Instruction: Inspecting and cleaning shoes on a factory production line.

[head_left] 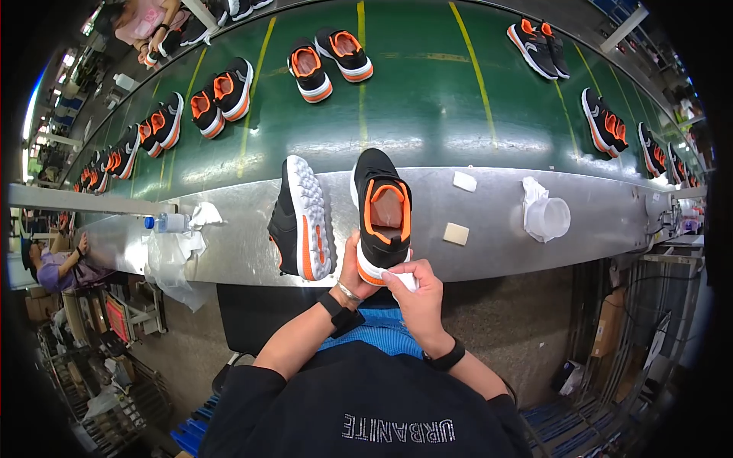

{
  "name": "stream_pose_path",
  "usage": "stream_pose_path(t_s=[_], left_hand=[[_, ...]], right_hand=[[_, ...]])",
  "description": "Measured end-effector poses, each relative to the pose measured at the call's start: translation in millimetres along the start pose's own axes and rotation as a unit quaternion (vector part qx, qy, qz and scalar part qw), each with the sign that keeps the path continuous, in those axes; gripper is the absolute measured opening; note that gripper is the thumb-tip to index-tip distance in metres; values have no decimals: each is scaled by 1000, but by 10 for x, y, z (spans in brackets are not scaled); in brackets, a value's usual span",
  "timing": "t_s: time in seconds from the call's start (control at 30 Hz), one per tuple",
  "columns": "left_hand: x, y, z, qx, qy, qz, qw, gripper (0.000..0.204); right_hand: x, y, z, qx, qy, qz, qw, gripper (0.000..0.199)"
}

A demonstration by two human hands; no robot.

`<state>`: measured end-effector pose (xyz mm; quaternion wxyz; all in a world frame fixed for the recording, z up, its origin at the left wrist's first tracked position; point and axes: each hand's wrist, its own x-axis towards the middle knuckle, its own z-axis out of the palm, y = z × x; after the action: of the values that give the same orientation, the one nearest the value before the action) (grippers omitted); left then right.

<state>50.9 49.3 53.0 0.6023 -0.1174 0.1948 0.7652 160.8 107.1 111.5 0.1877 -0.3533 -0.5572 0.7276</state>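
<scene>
A black sneaker [375, 169] with an orange collar lining and a white-and-orange sole is held toe-away over the near edge of the metal table. My left hand [350, 271] is closed around its heel from the left side. Between the thumb and fingers of my right hand [418, 294] is a small white pad [410, 281], pressed against the heel of the sole. Just left of the held shoe, a matching sneaker [305, 221] lies on its side, its white and orange outsole turned toward the held one.
A green conveyor [412, 99] with yellow lines carries several pairs of similar sneakers. On the metal table [489, 263] lie two pale blocks [456, 233], a white tub [548, 219] with a cloth, a bottle [169, 222] and clear plastic [164, 259]. Other people [65, 263] work at the left.
</scene>
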Motion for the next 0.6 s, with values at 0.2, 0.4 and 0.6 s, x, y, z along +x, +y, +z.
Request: stream_pose_path(t_s=[0.2, 0.4, 0.6], left_hand=[[-23, 58, -158, 63, 13, 51, 997, 65], [-38, 122, -133, 3, -7, 50, 999, 66], [-24, 108, -258, 262, 212, 99, 936, 46]], right_hand=[[32, 121, 51, 44, 40, 20, 998, 13], [319, 321, -251, 193, 95, 112, 970, 8], [969, 496, -679, -279, 153, -115, 941, 20]])
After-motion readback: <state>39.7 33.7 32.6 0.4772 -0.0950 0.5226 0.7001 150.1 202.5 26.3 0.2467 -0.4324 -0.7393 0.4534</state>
